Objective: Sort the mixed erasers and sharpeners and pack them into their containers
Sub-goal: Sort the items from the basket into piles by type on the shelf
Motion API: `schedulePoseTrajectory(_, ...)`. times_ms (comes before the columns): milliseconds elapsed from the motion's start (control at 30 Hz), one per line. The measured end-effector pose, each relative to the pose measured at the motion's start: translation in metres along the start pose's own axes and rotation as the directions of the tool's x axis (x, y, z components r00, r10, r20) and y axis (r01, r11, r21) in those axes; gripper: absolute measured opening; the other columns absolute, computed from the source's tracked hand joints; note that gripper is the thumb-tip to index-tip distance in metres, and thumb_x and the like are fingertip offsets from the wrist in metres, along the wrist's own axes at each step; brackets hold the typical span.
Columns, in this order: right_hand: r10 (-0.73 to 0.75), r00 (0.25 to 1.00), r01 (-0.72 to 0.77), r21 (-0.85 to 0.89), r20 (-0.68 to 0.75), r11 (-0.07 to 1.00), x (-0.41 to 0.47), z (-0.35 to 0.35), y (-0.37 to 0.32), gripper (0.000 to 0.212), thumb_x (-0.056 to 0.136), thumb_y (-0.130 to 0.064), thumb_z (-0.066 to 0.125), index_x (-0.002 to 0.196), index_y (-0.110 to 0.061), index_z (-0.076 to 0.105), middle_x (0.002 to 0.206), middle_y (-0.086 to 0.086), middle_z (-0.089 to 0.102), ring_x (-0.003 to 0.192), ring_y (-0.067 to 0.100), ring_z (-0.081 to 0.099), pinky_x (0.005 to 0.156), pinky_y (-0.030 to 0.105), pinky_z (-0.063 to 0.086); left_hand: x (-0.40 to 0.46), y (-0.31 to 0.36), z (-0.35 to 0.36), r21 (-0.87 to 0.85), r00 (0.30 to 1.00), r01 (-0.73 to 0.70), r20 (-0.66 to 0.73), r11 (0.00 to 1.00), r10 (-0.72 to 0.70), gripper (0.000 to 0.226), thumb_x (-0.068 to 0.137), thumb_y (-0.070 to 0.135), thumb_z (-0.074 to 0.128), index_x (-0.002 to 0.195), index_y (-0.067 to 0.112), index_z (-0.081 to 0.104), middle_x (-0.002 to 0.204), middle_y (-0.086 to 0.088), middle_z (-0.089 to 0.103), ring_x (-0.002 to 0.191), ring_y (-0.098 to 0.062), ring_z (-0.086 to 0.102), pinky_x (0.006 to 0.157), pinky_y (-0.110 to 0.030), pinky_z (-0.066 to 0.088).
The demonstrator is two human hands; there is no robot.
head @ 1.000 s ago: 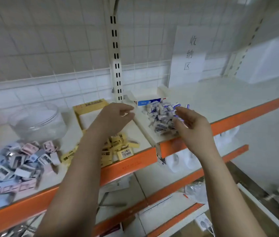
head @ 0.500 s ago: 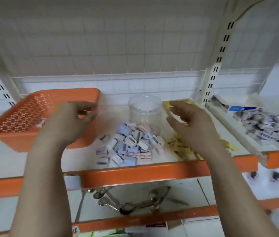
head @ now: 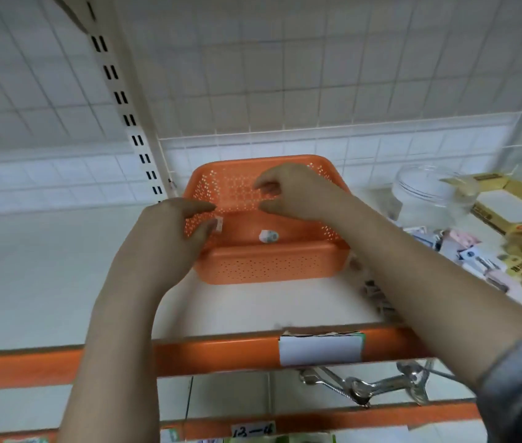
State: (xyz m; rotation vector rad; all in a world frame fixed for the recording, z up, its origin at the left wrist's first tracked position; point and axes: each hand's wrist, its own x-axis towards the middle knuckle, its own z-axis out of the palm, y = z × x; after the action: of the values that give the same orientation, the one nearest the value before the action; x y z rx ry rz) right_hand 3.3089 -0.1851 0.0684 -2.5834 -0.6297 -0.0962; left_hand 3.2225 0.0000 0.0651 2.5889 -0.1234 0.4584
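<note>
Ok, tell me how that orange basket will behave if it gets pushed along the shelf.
The orange basket looks like thin perforated plastic holding only a small item or two, so it is probably light and slides easily. Its wide, low shape makes tipping unlikely. The walls may flex a little if squeezed.
</note>
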Motion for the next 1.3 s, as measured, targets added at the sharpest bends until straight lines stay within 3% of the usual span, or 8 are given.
schedulePoseTrajectory(100, -0.048, 0.967, 0.104, -0.219, 0.249, 0.970, 0.045, 0.013, -0.011, 0.046, 0.087, -0.017, 0.064, 0.131, -0.013, 0.054, 0.129, 0.004, 0.058, 0.115, 0.018, 0.054, 0.094, 0.024, 0.041, -0.006, -0.016, -0.007, -0.069, 0.999, 0.018, -0.044, 0.997, -0.021, 0.026, 0.089, 0.023, 0.059, 0.114, 0.026, 0.066, 0.116, 0.001, 0.065, 0.104, -0.013, 0.057, 0.086, -0.021, 0.038)
schedulePoseTrajectory(200, -0.064, 0.915, 0.207, -0.327, 0.399, 0.922, 0.077, 0.033, -0.017, 0.051, 0.087, -0.012, 0.063, 0.135, -0.016, 0.050, 0.134, 0.004, 0.055, 0.118, 0.019, 0.053, 0.097, 0.029, 0.044, -0.010, -0.030, -0.013, -0.058, 0.997, 0.059, -0.040, 0.997, -0.062, 0.025, 0.090, 0.025, 0.058, 0.114, 0.028, 0.066, 0.115, 0.003, 0.065, 0.094, -0.005, 0.052, 0.085, -0.020, 0.038)
schedulePoseTrajectory(367, -0.134, 0.869, 0.381, -0.469, 0.477, 0.797, 0.097, 0.060, -0.016, 0.050, 0.086, 0.000, 0.057, 0.129, -0.026, 0.056, 0.124, 0.002, 0.059, 0.103, 0.022, 0.058, 0.085, 0.032, 0.048, -0.012, -0.038, -0.020, -0.081, 0.996, 0.077, -0.028, 0.994, -0.079, 0.025, 0.090, 0.028, 0.057, 0.114, 0.029, 0.066, 0.113, 0.002, 0.065, 0.101, -0.008, 0.056, 0.086, -0.021, 0.040)
schedulePoseTrajectory(600, -0.090, 0.881, 0.324, -0.455, 0.464, 0.829, 0.098, 0.062, -0.007, 0.027, 0.084, -0.016, 0.067, 0.111, -0.014, 0.064, 0.105, 0.003, 0.063, 0.088, 0.018, 0.054, 0.072, 0.026, 0.040, -0.008, -0.045, -0.024, -0.073, 0.997, 0.078, -0.004, 0.994, -0.078, 0.026, 0.091, 0.029, 0.056, 0.115, 0.028, 0.065, 0.115, 0.004, 0.065, 0.104, -0.008, 0.056, 0.088, -0.023, 0.041)
schedulePoseTrajectory(767, -0.081, 0.957, 0.180, -0.349, 0.280, 0.920, 0.076, 0.039, -0.003, 0.024, 0.084, -0.024, 0.066, 0.103, -0.009, 0.066, 0.099, 0.007, 0.066, 0.092, 0.023, 0.060, 0.071, 0.026, 0.043, -0.003, -0.035, -0.020, -0.094, 1.000, 0.014, 0.024, 0.995, -0.012, 0.028, 0.091, 0.028, 0.055, 0.118, 0.030, 0.063, 0.119, 0.007, 0.062, 0.098, -0.002, 0.050, 0.086, -0.022, 0.039)
schedulePoseTrajectory(967, 0.053, 0.987, -0.068, -0.098, -0.149, 0.993, 0.013, -0.011, 0.008, 0.020, 0.080, -0.034, 0.067, 0.094, -0.019, 0.067, 0.083, -0.005, 0.064, 0.080, 0.014, 0.061, 0.076, 0.034, 0.052, 0.000, 0.002, -0.009, -0.102, 0.983, -0.164, 0.066, 0.981, 0.171, 0.029, 0.092, 0.030, 0.053, 0.120, 0.034, 0.060, 0.118, 0.013, 0.056, 0.094, 0.001, 0.039, 0.081, -0.018, 0.030)
schedulePoseTrajectory(1133, 0.320, 0.794, -0.212, 0.257, -0.518, 0.943, -0.086, -0.042, 0.038, 0.034, 0.082, -0.017, 0.063, 0.114, -0.027, 0.062, 0.079, 0.006, 0.067, 0.075, 0.015, 0.061, 0.070, 0.016, 0.043, -0.002, 0.045, 0.010, -0.109, 0.904, -0.407, 0.094, 0.907, 0.417, 0.028, 0.091, 0.026, 0.056, 0.118, 0.025, 0.064, 0.118, 0.007, 0.063, 0.106, -0.006, 0.054, 0.082, -0.012, 0.030)
schedulePoseTrajectory(1300, 0.529, 0.594, -0.250, 0.486, -0.606, 0.838, -0.191, -0.051, 0.084, 0.023, 0.084, -0.014, 0.064, 0.104, -0.026, 0.062, 0.072, 0.006, 0.065, 0.054, 0.006, 0.052, 0.059, 0.022, 0.041, -0.011, 0.104, 0.048, -0.201, 0.808, -0.525, 0.186, 0.827, 0.558, 0.036, 0.085, 0.031, 0.049, 0.113, 0.018, 0.067, 0.109, 0.001, 0.068, 0.099, -0.014, 0.061, 0.086, -0.025, 0.044)
